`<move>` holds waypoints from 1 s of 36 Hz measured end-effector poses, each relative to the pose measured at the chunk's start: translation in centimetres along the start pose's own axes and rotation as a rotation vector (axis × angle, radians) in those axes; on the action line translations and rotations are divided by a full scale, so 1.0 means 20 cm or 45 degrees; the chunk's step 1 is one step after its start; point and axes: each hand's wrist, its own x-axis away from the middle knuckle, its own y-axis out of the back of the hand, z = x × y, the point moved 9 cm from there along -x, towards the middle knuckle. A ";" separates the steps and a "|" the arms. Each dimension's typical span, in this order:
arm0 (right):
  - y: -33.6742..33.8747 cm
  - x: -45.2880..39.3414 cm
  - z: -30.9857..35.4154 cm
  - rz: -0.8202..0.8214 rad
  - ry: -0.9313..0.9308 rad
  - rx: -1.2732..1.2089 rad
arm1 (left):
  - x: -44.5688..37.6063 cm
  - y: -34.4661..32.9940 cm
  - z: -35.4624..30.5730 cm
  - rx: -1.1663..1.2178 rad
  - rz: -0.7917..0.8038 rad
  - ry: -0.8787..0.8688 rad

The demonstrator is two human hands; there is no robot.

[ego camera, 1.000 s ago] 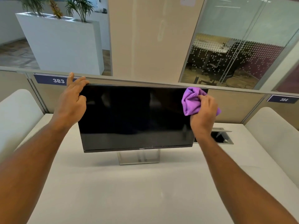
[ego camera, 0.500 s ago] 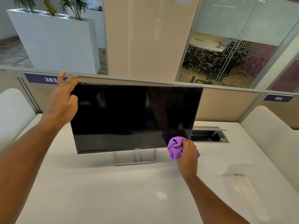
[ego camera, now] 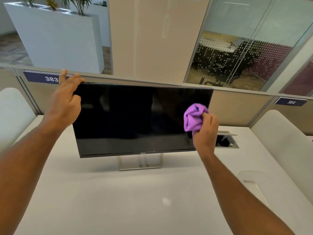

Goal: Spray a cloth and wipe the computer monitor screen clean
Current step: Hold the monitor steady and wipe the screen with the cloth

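Observation:
A black computer monitor (ego camera: 135,119) stands on a silver stand (ego camera: 140,162) in the middle of the white desk (ego camera: 118,200), its screen dark. My left hand (ego camera: 65,102) grips the monitor's top left corner, fingers hooked over the upper edge. My right hand (ego camera: 205,131) holds a bunched purple cloth (ego camera: 194,117) and presses it against the right side of the screen, about mid-height near the right edge. No spray bottle is in view.
A grey cable hatch (ego camera: 226,140) lies open in the desk just right of the monitor. Low beige partitions with number plates 383 (ego camera: 44,78) and 384 (ego camera: 290,101) run behind. White curved dividers (ego camera: 284,143) flank the desk.
My right hand with the cloth went from the screen's top right corner down to the bottom right corner, then came back up to mid-height. My left hand kept its hold on the corner.

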 end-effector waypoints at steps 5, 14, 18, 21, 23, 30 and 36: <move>-0.19 0.49 -0.21 0.288 -0.192 0.041 | 0.01 0.00 -0.02 0.006 0.007 0.002; -0.24 0.57 -0.08 0.066 -0.660 -0.185 | 0.01 0.01 -0.04 0.000 -0.004 0.000; -0.33 0.62 0.22 0.088 -0.489 -0.295 | 0.02 0.00 -0.04 -0.006 -0.007 0.002; -0.41 0.70 0.40 0.193 -0.295 -0.268 | 0.02 0.00 -0.03 -0.001 -0.009 0.005; -0.46 0.75 0.49 0.313 -0.142 -0.258 | 0.02 0.00 -0.03 0.020 -0.017 0.012; -0.48 0.76 0.50 0.466 0.170 -0.114 | 0.02 0.00 -0.02 0.016 -0.021 0.010; -0.28 0.60 0.10 0.225 -0.381 -0.186 | 0.01 0.00 -0.01 0.015 -0.018 0.004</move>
